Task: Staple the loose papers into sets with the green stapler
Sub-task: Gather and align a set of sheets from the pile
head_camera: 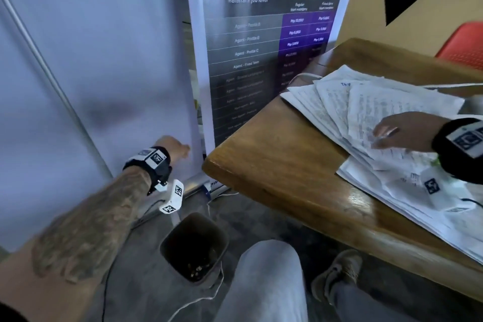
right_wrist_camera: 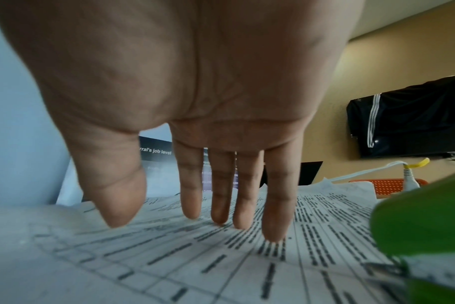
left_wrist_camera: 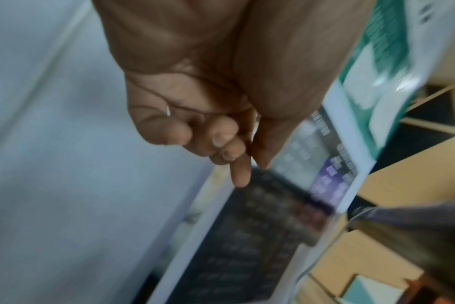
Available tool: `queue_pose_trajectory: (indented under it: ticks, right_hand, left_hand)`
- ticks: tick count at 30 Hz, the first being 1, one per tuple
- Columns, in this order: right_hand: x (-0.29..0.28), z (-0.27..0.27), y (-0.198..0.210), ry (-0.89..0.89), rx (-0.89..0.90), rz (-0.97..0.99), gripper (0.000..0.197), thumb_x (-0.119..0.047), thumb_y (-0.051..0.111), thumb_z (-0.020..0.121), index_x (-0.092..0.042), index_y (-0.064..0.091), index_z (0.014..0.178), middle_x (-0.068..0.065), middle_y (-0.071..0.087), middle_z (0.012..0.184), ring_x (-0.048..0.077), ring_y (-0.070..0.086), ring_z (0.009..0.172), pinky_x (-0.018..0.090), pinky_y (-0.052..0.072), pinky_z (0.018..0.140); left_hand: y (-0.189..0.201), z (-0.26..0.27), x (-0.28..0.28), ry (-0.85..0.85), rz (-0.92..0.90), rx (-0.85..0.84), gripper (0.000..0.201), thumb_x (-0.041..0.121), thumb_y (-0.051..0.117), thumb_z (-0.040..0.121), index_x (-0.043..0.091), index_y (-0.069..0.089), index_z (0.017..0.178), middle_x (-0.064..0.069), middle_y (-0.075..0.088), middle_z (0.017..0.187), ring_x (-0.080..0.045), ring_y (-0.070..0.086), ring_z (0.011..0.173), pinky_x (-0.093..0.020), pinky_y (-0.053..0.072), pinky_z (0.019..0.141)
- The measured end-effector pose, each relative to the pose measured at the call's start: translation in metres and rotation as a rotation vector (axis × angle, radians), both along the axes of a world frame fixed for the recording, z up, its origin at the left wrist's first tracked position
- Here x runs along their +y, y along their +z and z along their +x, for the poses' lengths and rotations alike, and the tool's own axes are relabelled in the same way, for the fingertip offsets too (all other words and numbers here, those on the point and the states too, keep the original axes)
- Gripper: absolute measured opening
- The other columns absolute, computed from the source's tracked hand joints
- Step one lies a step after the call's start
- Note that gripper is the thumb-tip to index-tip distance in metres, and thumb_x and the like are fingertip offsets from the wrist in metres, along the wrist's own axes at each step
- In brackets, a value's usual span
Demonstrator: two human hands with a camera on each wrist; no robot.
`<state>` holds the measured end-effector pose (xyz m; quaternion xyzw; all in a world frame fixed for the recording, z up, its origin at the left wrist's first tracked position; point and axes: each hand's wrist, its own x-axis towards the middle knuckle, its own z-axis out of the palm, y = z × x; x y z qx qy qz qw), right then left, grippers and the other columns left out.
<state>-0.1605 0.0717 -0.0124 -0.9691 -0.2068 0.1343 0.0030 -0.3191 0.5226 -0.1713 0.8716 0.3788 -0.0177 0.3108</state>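
Right hand [right_wrist_camera: 185, 98], fingers straight, rests on fanned loose papers [head_camera: 366, 112] near the bench's [head_camera: 274, 165] left edge, green stapler [right_wrist_camera: 424, 222] beside it; left hand [left_wrist_camera: 221, 115], loosely curled, empty, off-bench; unsteadied sheets could slide, misaligning sets.

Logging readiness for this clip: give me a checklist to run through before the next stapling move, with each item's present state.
1. Loose papers on the table: ok.
2. Right hand flat over the papers, fingers straight: ok.
3. Green stapler beside the right hand, ungripped: not ok.
4. Left hand off the table, over the bin: not ok.
5. Left hand free of scraps: cannot tell.
6. Sheets squared into a set: not ok, fanned.
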Motion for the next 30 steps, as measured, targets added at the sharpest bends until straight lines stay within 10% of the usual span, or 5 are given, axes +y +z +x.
queue_pose_trajectory:
  ticks: [3, 9, 18, 22, 30]
  right_hand:
    - [-0.013, 0.011, -0.001, -0.022, -0.06, 0.003, 0.037, -0.046, 0.064, 0.092, -0.019, 0.064, 0.117, 0.001, 0.061, 0.124, 0.022, 0.055, 0.116, 0.034, 0.04, 0.096]
    - [-0.055, 0.032, 0.001, -0.177, -0.09, 0.021, 0.051, -0.048, 0.057, 0.095, -0.004, 0.064, 0.121, 0.012, 0.062, 0.127, 0.029, 0.057, 0.116, 0.038, 0.044, 0.101]
    - [-0.092, 0.042, -0.006, -0.322, -0.052, -0.06, 0.058, -0.059, 0.064, 0.085, -0.005, 0.062, 0.108, 0.003, 0.06, 0.088, 0.026, 0.06, 0.089, 0.033, 0.046, 0.077]
    - [-0.091, 0.039, -0.008, -0.247, -0.024, -0.02, 0.062, -0.041, 0.074, 0.085, -0.011, 0.053, 0.134, 0.008, 0.056, 0.135, 0.027, 0.054, 0.123, 0.035, 0.045, 0.098]
    - [-0.087, 0.042, -0.004, -0.309, -0.034, 0.111, 0.072, -0.037, 0.073, 0.087, -0.009, 0.04, 0.144, 0.011, 0.046, 0.145, 0.03, 0.05, 0.129, 0.036, 0.044, 0.1]
  left_hand:
    - [0.088, 0.034, -0.026, -0.08, 0.051, -0.205, 0.03, 0.027, 0.063, 0.095, 0.006, 0.069, 0.074, -0.012, 0.057, 0.07, -0.023, 0.046, 0.057, -0.026, 0.036, 0.052]
    - [0.191, 0.103, -0.134, -0.326, 0.023, -0.395, 0.032, 0.038, 0.064, 0.093, 0.012, 0.075, 0.081, -0.005, 0.064, 0.066, -0.019, 0.052, 0.052, -0.022, 0.042, 0.05]
    - [0.167, 0.142, -0.261, -0.437, -0.118, 0.008, 0.062, 0.029, 0.068, 0.095, 0.004, 0.037, 0.142, -0.024, 0.071, 0.087, -0.027, 0.069, 0.048, -0.031, 0.049, 0.033]
    - [0.167, 0.145, -0.271, -0.37, -0.257, -0.041, 0.026, 0.016, 0.063, 0.098, 0.006, 0.043, 0.113, -0.019, 0.065, 0.084, -0.025, 0.066, 0.046, -0.029, 0.05, 0.034]
    - [0.148, 0.156, -0.271, -0.281, -0.348, -0.151, 0.019, 0.012, 0.069, 0.093, 0.005, 0.053, 0.1, -0.018, 0.07, 0.096, -0.032, 0.07, 0.084, -0.042, 0.056, 0.071]
